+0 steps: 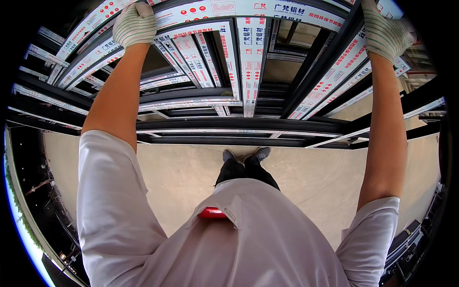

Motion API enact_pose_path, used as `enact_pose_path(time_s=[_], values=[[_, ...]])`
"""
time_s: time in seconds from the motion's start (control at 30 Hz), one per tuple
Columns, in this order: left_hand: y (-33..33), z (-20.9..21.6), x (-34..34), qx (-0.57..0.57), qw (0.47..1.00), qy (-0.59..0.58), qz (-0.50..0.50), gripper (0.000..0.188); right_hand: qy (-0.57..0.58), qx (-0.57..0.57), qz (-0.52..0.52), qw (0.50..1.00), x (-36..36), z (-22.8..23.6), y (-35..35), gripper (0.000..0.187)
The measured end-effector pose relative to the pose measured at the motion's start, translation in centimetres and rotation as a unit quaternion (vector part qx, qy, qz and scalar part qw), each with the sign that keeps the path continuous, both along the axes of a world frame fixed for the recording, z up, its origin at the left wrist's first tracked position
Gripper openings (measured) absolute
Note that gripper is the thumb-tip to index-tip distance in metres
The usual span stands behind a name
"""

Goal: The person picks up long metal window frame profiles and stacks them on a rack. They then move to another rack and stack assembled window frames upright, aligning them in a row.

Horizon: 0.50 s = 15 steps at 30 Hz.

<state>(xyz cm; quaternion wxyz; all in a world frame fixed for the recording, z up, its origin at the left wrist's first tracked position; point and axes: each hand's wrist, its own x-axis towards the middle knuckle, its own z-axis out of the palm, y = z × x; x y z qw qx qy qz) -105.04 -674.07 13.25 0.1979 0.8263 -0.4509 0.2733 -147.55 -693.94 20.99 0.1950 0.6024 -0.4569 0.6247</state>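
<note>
In front of me stands a large dark window frame (250,71), its bars covered with white protective film printed in red and blue. My left hand (136,25), in a white knit glove with green stripes, is closed on a film-covered bar at the upper left. At the upper right, my right hand (389,37) wears a matching glove and is closed round a dark side bar of the same frame. Both arms reach forward, wide apart. The fingertips of the right hand are partly hidden behind the bar.
More film-wrapped frames (45,64) are stacked beyond and to the left. Long dark bars (239,125) run low across, just ahead of my shoes (262,153). The floor (306,177) is pale concrete. Dark lengths of material (406,246) lie at the lower right.
</note>
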Motion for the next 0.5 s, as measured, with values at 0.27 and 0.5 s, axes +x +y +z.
enact_pose_path(time_s=[0.27,0.5], values=[[2.0,2.7,-2.6,-0.105,0.994,-0.031,-0.024,0.032,0.149,0.157,-0.069,0.974,-2.0,-1.3,-3.5,0.110],[3.7,2.3,-0.7,-0.088,0.991,-0.015,-0.098,0.042,0.150,0.156,-0.131,0.968,-2.4,-2.3,-4.0,0.105]])
